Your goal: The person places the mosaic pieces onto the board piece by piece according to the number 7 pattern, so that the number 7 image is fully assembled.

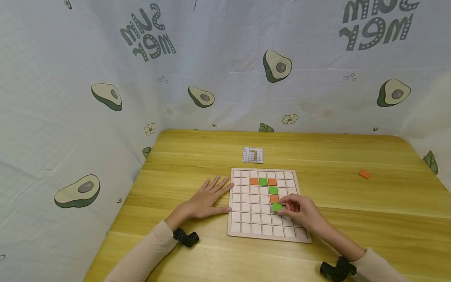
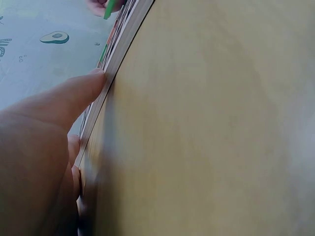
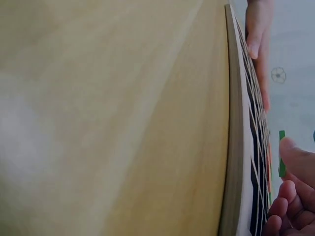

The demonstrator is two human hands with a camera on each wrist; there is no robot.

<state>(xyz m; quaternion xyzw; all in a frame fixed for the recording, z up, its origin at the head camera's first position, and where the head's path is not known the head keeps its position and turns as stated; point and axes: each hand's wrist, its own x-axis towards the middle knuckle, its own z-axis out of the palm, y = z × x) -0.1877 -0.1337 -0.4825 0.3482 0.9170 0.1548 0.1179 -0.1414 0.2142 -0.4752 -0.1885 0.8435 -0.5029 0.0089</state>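
My right hand [image 1: 302, 212] pinches a green square tile [image 1: 277, 207] between thumb and fingers, just over the wooden grid board [image 1: 234, 231]. In the right wrist view the green tile [image 3: 282, 153] appears edge-on, raised off the board's surface. Set in the board are orange tiles [image 1: 254, 181] and green tiles [image 1: 263, 181], forming a short row that turns down a column toward the held tile. My left hand [image 1: 206, 200] lies with spread fingers at the board's left edge. Its thumb [image 2: 88, 88] touches the board's side in the left wrist view.
Behind the board lies a small printed card [image 1: 253, 155] showing a grid with a coloured pattern. A single orange tile [image 1: 364, 174] rests on the wooden table [image 1: 352, 235] at the right. A white curtain [image 1: 229, 47] printed with avocados hangs around the table's back and left.
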